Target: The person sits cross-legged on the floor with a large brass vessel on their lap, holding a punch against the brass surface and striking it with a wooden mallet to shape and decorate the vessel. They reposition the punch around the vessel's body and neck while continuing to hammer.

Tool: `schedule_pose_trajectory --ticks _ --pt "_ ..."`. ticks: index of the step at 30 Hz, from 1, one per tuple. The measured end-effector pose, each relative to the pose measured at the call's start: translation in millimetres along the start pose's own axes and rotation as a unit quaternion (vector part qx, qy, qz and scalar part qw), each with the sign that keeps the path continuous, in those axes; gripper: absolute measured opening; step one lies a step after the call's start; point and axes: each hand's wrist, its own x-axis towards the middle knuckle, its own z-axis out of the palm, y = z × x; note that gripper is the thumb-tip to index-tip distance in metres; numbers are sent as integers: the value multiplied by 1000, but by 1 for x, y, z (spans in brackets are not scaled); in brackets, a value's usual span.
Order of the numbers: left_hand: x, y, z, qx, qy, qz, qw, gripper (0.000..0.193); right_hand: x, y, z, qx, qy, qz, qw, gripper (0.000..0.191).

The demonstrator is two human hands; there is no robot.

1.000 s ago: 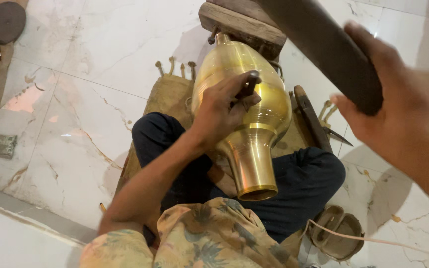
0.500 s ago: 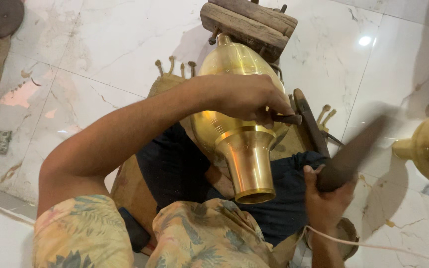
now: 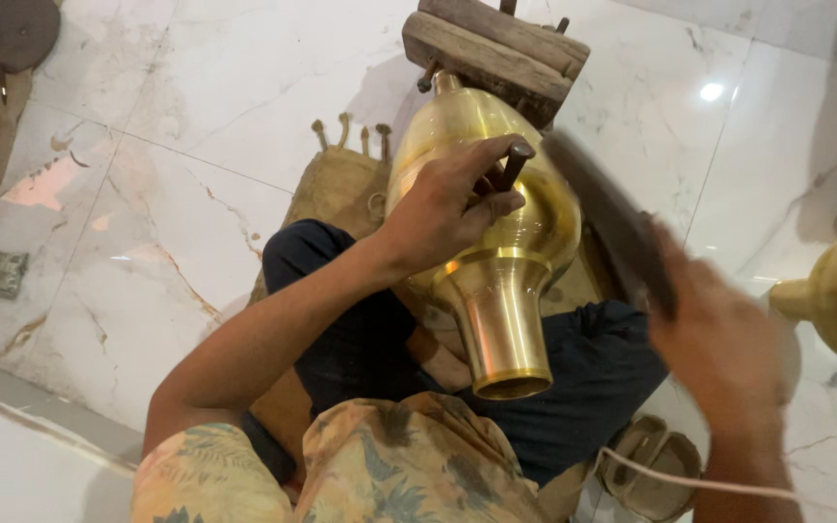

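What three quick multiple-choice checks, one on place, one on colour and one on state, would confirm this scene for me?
1. Where does the far end of the vessel rest?
A. against a wooden block
B. in a bucket
C. on a shelf

2. What colour is the vessel?
A. blue
B. golden
C. white

3. What is the left hand doing?
A. lying flat on the floor
B. gripping a small dark punch against the vessel
C. hanging empty in the air

Answers:
1 A: the vessel butts against the wooden block.
2 B: its body and neck shine golden.
3 B: the left hand is closed round the punch, on the vessel's body, while the right hand holds a dark bar.
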Motion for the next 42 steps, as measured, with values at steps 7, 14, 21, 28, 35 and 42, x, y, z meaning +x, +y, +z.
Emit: schedule_pose_trajectory --ticks 7,14,21,28,35,42 --pt "5 0 -2 16 -44 10 999 45 26 1 -93 210 178 -109 955 54" --pt "29 1 -5 68 -169 87 979 43 -4 13 -44 66 184 -80 977 80" --pt "62 12 -6 103 -335 134 927 42 -44 -36 33 394 263 59 879 83" --pt "74 19 -2 96 -441 97 887 40 -57 -72 60 597 298 118 736 83" --pt "65 9 -10 64 -386 122 912 29 -52 -58 42 705 282 139 636 58" --pt "60 6 -17 -9 -279 116 953 48 -52 -51 43 465 138 154 861 80"
